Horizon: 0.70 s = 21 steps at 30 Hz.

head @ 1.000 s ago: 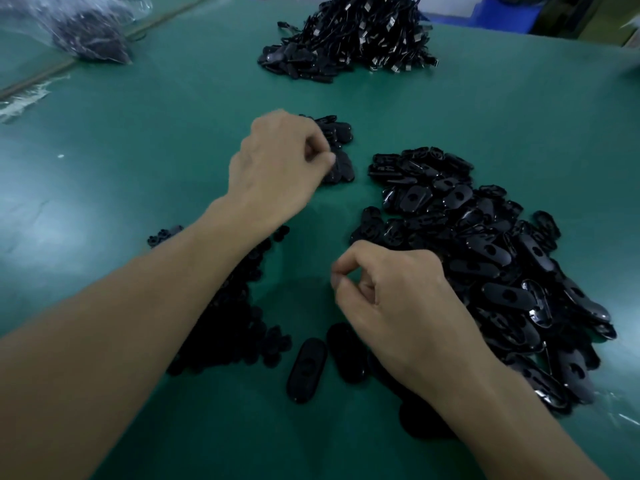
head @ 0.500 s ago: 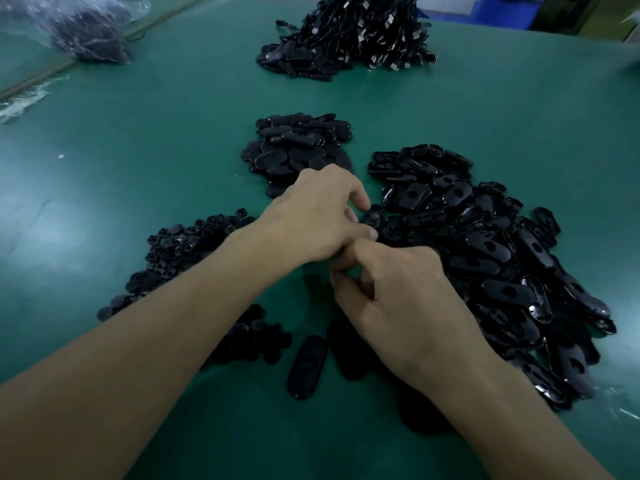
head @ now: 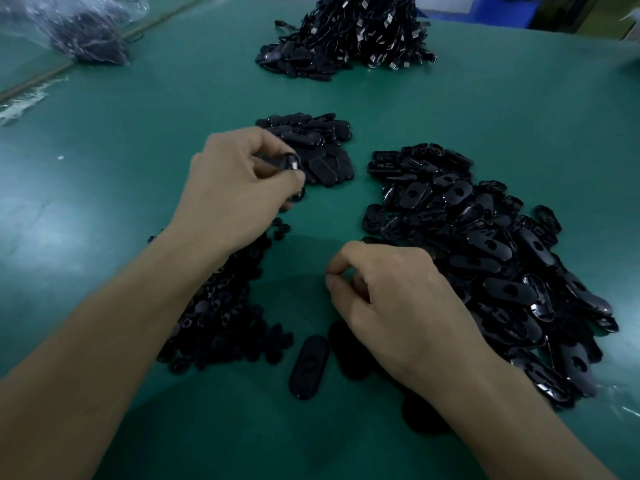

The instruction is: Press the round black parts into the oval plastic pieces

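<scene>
Since the earlier frames the left hand [head: 239, 181] has been drawn away from the right hand [head: 398, 303], which it met over the middle, and carried up to the small heap [head: 322, 147] of ovals further off. Its fingers are curled and a dark piece [head: 289, 161] is pinched between thumb and fingertips; whether a round part is already seated in it cannot be told. The right hand is kept low near the middle, thumb and forefinger closed tip to tip, and whether anything is held there cannot be told. The round black parts [head: 221, 320] are heaped under the left forearm, the oval pieces [head: 485, 244] are spread in a large heap to the right, and a lone oval [head: 309, 367] lies flat between the round parts and the right wrist. Both kinds are judged light, stiff and glossy, so apt to slip; an oval is best taken by its long edges and a round part by its rim, with the thumb pressed squarely over the hole. A green mat [head: 485, 116] covers the dimly lit table; a pile of cables [head: 349, 32] and a plastic bag [head: 83, 32] are set well apart at the far side.
</scene>
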Each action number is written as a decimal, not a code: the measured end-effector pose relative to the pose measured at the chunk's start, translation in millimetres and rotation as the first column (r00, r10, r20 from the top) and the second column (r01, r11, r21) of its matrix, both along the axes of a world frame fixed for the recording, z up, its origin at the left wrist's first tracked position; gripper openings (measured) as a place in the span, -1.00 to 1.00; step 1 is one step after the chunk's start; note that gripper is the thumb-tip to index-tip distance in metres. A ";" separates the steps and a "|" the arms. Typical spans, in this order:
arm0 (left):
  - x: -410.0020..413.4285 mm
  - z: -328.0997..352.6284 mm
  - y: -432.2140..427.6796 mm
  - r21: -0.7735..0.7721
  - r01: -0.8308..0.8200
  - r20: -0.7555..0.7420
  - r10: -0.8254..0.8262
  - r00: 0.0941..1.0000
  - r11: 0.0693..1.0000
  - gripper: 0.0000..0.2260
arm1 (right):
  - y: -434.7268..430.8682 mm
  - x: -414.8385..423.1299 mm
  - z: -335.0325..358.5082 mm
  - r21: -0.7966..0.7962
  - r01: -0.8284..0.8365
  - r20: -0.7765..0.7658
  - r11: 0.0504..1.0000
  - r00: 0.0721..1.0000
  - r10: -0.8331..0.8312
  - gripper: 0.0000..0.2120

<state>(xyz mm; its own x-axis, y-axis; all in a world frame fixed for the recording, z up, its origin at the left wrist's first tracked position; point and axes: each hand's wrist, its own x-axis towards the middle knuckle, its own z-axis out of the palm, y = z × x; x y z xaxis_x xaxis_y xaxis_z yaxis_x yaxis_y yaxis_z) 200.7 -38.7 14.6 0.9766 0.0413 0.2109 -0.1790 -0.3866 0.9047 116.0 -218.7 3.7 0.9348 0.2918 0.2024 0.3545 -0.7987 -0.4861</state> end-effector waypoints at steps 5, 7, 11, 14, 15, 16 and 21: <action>-5.6 -11.1 3.6 -0.077 -0.055 -0.019 0.053 0.998 0.996 -0.91 | 3.7 -2.2 2.3 -0.092 -0.008 0.007 0.996 1.000 0.009 -0.87; -6.7 -8.1 3.7 -0.142 -0.067 -0.018 0.065 0.998 0.988 -0.91 | 4.6 -1.6 2.5 -0.139 -0.010 0.023 0.990 1.000 0.014 -0.82; -9.4 -4.1 2.5 -0.256 -0.050 -0.043 0.040 0.998 0.965 -0.92 | 9.7 0.7 3.6 -0.220 -0.064 0.035 0.973 0.997 0.074 -0.63; -13.4 -3.1 -3.2 -0.312 0.011 -0.075 -0.036 0.997 0.950 -0.93 | 15.4 1.3 5.1 -0.251 -0.134 -0.001 0.959 0.990 0.139 -0.57; -15.0 -3.1 -4.9 -0.306 0.038 -0.075 -0.064 0.995 0.951 -0.93 | 16.7 1.7 5.0 -0.271 -0.153 -0.008 0.950 0.988 0.157 -0.57; -16.3 -2.9 -6.1 -0.283 0.066 -0.064 -0.087 0.994 0.957 -0.91 | 17.6 2.3 4.9 -0.290 -0.165 -0.015 0.943 0.986 0.168 -0.57; -20.8 0.9 -7.5 -0.165 0.150 -0.008 -0.154 0.988 0.975 -0.81 | 17.8 3.1 5.2 -0.326 -0.185 -0.060 0.927 0.983 0.175 -0.58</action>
<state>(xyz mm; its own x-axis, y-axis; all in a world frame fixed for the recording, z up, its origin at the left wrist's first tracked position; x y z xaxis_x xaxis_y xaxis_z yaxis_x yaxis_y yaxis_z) 179.9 -46.1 15.5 0.9782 -0.0757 0.1935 -0.2051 -0.2030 0.9575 119.2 -200.9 9.0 0.8646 0.5010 0.0395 0.4966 -0.8397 -0.2196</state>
